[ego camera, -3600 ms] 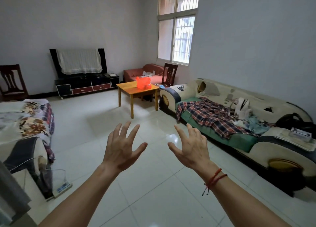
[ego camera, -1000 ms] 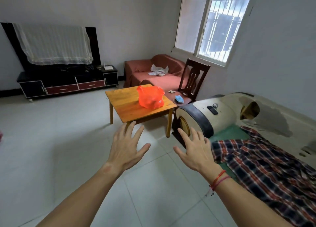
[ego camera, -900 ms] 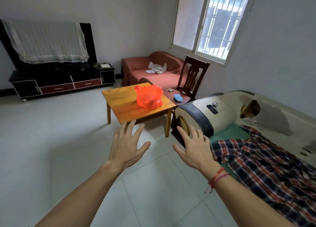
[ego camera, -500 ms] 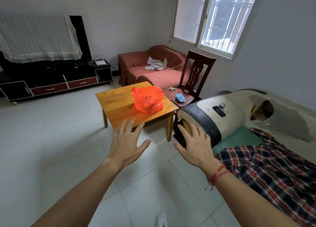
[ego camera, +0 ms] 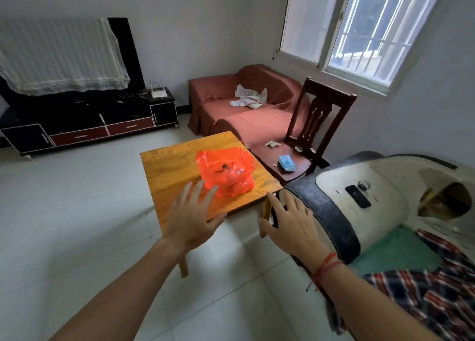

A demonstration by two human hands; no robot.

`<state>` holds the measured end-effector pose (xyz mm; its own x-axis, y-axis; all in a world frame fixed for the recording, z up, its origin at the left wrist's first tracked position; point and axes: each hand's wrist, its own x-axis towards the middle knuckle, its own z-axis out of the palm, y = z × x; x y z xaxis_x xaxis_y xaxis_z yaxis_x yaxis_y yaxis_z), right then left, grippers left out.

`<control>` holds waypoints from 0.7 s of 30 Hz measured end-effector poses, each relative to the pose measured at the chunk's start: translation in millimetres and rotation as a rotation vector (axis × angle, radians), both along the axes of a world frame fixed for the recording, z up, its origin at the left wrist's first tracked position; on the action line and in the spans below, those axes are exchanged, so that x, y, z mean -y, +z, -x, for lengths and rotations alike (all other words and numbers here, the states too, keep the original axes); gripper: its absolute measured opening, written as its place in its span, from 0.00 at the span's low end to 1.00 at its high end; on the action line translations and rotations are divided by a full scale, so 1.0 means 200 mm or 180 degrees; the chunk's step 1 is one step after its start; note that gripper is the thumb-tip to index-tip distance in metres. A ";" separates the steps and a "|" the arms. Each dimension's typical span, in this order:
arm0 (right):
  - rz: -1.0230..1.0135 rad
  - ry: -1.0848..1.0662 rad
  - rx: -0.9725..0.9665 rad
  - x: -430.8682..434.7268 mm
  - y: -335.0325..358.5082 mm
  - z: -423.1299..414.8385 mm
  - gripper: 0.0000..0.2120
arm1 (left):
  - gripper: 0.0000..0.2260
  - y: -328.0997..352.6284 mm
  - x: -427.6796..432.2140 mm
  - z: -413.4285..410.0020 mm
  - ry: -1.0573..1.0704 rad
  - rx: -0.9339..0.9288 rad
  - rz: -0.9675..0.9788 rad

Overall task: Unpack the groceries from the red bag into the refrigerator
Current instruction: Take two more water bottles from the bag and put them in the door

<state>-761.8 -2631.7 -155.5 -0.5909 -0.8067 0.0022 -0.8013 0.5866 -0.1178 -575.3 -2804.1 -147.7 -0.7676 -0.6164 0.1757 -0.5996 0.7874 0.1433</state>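
A translucent red plastic bag sits on a small wooden table, with a bottle top and other items showing through its open mouth. My left hand hovers over the table's near edge, fingers spread, just short of the bag. Held out to the right of the table's near corner, my right hand is also spread and empty, with a red string on the wrist. No refrigerator is in view.
A dark wooden chair with a blue packet stands right of the table. The cream sofa's armrest, bearing a black remote, is close on my right. A red sofa and a TV stand line the far wall. Tiled floor lies to the left.
I have walked up to the table; the red bag is now much closer, just beyond my left fingertips. Both hands stay outstretched and empty.
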 end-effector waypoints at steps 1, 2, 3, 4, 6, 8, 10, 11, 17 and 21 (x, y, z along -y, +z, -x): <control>0.0000 0.0021 0.0004 0.06 0.00 0.05 0.37 | 0.37 0.00 0.04 0.05 0.0003 -0.0014 0.0001; 0.0004 0.0041 0.0006 0.11 -0.01 0.11 0.37 | 0.37 -0.01 0.09 0.09 0.0003 -0.0026 0.0004; 0.0008 0.0062 0.0001 0.17 -0.02 0.16 0.37 | 0.36 -0.01 0.14 0.14 0.0006 -0.0012 0.0009; -0.0004 0.0078 0.0001 0.22 -0.03 0.20 0.37 | 0.36 -0.03 0.19 0.18 0.0010 0.0027 0.0005; -0.0070 0.0101 0.0041 0.33 -0.05 0.28 0.37 | 0.35 -0.07 0.30 0.25 0.0029 0.0071 -0.0014; -0.0092 0.0107 0.0062 0.44 -0.07 0.34 0.36 | 0.34 -0.11 0.41 0.33 0.0052 0.0082 -0.0015; -0.0100 0.0109 0.0014 0.55 -0.09 0.41 0.36 | 0.34 -0.16 0.52 0.41 0.0070 0.0087 -0.0045; -0.0115 0.0098 0.0000 0.61 -0.11 0.45 0.36 | 0.34 -0.18 0.58 0.44 0.0068 0.0105 -0.0082; -0.0305 0.0038 -0.0135 1.01 -0.22 0.70 0.38 | 0.35 -0.32 0.99 0.69 0.0029 0.0121 -0.0242; -0.0470 -0.0002 -0.0093 1.30 -0.27 0.85 0.37 | 0.35 -0.39 1.29 0.84 -0.0018 0.0205 -0.0462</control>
